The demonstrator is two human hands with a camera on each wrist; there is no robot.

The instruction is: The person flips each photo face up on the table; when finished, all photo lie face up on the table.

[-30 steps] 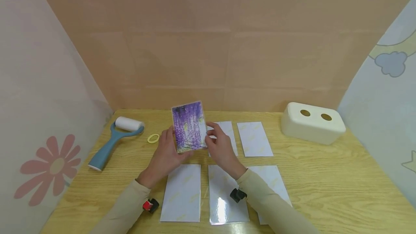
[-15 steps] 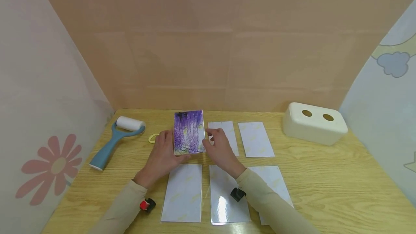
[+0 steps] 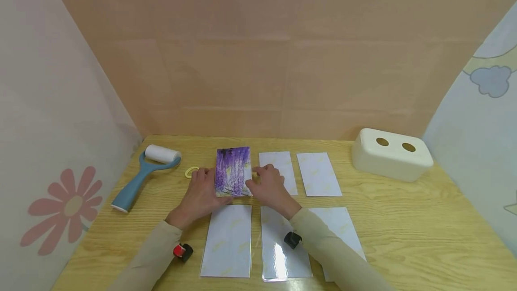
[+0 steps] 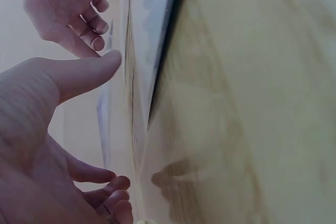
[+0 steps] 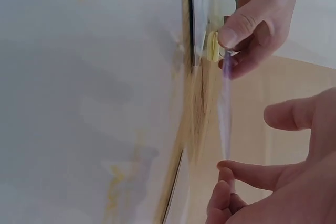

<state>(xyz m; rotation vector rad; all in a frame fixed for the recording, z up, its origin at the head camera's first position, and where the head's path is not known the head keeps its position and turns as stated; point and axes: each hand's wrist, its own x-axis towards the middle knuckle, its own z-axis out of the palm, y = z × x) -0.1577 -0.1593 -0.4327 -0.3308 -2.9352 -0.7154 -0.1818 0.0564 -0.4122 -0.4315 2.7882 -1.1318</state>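
Purple card (image 3: 233, 169) is well right of blue roller (image 3: 138, 183). Left hand (image 3: 199, 195) grips its left edge; right hand (image 3: 271, 187) is at its right edge, pinch or touch, can't tell. Yellow ring (image 3: 187, 173) near roller.

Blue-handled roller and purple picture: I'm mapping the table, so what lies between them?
The head view shows a yellow ring between the blue-handled roller and purple picture, partly hidden by the left hand, also between them.

Gap between white card (image 3: 319, 174) and box (image 3: 392, 154)
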